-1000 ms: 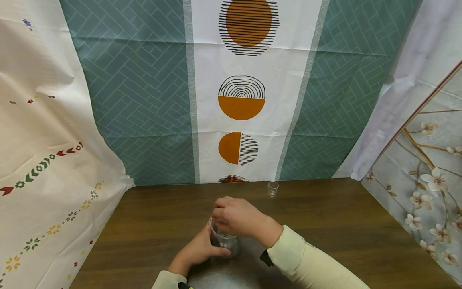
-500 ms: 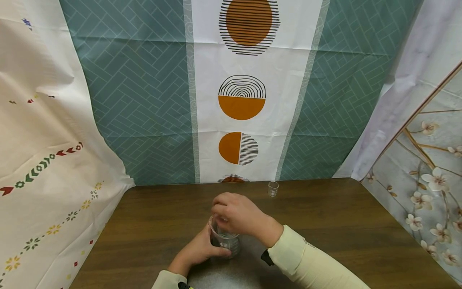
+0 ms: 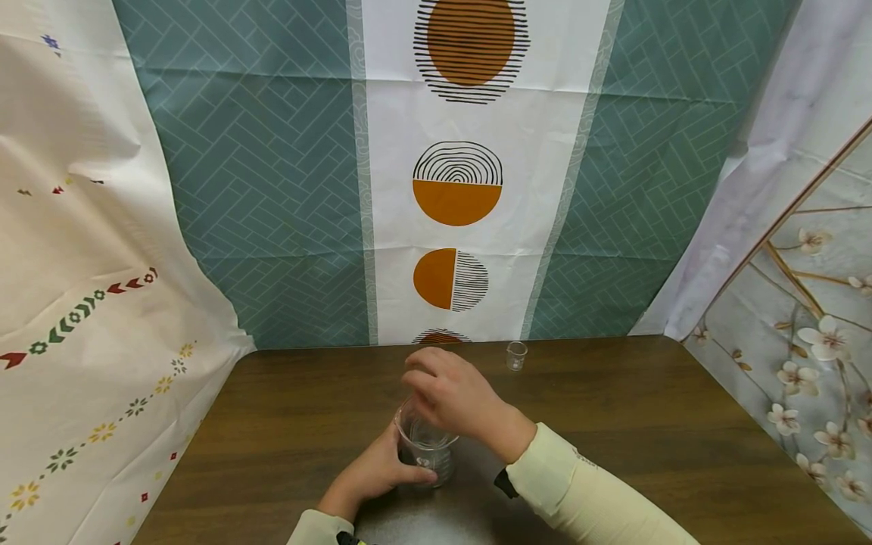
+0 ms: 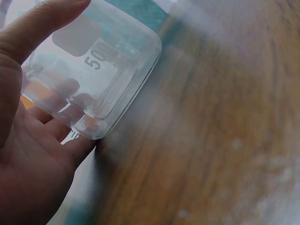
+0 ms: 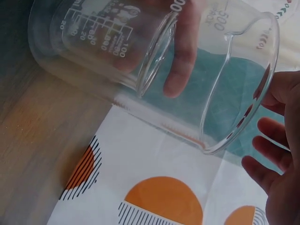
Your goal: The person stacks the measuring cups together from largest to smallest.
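My left hand [image 3: 375, 471] grips a clear glass beaker [image 3: 434, 459] low on its side, thumb at the front; a "500" mark shows on the glass [image 4: 110, 51] in the left wrist view. Nested inside, a smaller beaker [image 5: 105, 40] with printed graduations up to 100 sits near the bottom in the right wrist view. Over the large beaker's mouth is my right hand [image 3: 453, 393], fingers loosely bent and holding nothing. In the right wrist view its fingertips [image 5: 255, 164] lie just beyond the rim, and a left finger shows through the glass.
A tiny glass beaker [image 3: 516, 356] stands near the back edge of the brown wooden table [image 3: 613, 424]. Behind the table hangs a green and white patterned cloth [image 3: 286, 189], with more printed cloths at both sides.
My right hand has risen from inside the large beaker's mouth to above it, its fingers coming away from the smaller beaker. The left hand keeps its grip in place.
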Tool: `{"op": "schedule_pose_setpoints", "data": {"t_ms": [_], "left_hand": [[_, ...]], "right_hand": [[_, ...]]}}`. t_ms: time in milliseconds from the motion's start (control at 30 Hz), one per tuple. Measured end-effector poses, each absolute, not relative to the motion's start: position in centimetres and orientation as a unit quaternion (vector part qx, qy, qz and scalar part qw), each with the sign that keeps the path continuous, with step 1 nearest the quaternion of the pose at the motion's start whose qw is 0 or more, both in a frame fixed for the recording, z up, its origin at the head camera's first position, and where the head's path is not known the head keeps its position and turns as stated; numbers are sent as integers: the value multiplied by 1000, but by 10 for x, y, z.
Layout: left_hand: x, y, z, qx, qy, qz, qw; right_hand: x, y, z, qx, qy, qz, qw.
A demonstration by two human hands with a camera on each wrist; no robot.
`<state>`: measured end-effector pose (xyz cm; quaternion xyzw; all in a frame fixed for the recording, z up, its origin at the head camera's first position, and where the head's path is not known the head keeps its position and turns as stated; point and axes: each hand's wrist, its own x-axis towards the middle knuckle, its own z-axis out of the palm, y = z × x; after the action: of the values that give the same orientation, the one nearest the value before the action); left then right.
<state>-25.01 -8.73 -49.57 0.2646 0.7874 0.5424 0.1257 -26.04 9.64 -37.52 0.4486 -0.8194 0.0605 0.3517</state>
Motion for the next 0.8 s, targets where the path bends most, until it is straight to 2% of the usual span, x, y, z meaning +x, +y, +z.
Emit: {"op": "schedule_pose_setpoints", "data": {"t_ms": [800], "left_hand": [[-252,-86,-497,264,788,544,117]], "right_hand": [[-268,102,-380,397,-834,49,380]]}}
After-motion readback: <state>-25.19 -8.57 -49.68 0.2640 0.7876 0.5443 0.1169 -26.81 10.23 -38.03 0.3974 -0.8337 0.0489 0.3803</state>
